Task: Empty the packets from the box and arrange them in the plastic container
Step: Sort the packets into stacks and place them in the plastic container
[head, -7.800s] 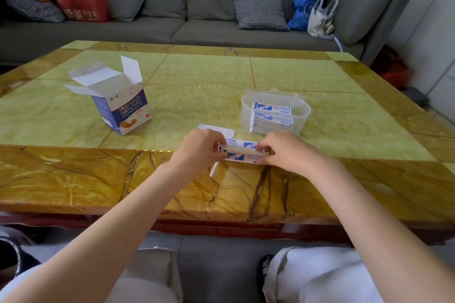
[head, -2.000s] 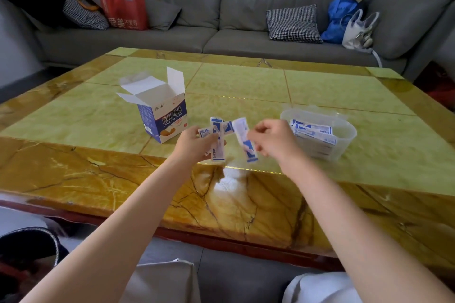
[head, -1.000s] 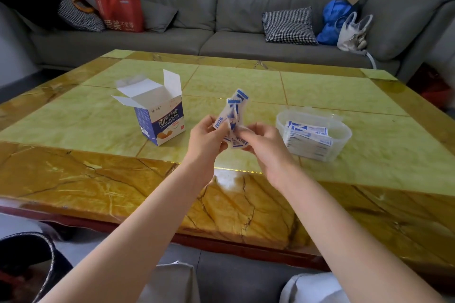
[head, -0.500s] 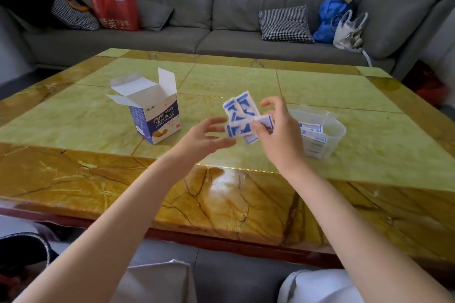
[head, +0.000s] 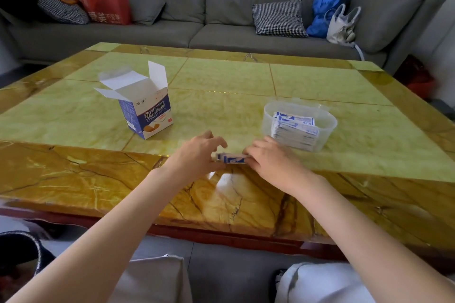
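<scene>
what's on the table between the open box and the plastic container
In the head view, only bare green tabletop lies between the box and the plastic container.

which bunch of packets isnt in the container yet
The small stack of packets held between the left hand and right hand on the table edge; the others sit inside the plastic container.

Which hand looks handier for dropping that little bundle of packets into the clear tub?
The right hand, probably. Both hands grip the packets at the table's near edge, but the plastic container sits just beyond the right hand, while the left hand would have to cross over.
</scene>
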Demonstrator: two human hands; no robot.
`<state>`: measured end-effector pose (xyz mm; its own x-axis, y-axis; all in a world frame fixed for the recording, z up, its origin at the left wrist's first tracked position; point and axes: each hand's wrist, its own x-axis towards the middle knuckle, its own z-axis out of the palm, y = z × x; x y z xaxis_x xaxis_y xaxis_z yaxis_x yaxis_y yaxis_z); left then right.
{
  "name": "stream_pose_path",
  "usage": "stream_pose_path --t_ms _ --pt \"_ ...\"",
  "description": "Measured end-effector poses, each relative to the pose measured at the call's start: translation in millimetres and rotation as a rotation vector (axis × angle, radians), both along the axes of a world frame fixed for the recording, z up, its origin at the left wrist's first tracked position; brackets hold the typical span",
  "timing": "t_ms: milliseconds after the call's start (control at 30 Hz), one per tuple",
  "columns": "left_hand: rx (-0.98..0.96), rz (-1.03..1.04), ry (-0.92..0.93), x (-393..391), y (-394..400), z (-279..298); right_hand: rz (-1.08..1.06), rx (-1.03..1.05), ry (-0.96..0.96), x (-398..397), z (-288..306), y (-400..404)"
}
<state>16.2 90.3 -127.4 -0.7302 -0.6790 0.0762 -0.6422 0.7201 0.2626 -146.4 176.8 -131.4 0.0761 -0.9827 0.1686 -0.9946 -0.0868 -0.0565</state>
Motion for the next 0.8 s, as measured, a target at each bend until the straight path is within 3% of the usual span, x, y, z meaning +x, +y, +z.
stream_pose_path --t_ms 133,300,433,800 --pt "0.013 0.001 0.050 -5 0 -3 -0.092 0.092 -0.032 -6 5 1" --pt "0.144 0.079 0.208 -7 0 -2 -0.113 0.152 -0.261 -7 12 1" --pt "0.134 0.168 0.286 -10 1 -2 -0.146 0.158 -0.355 -9 15 2" --pt "0.177 0.267 0.337 -16 1 -1 -0.158 0.044 -0.344 1 9 -4"
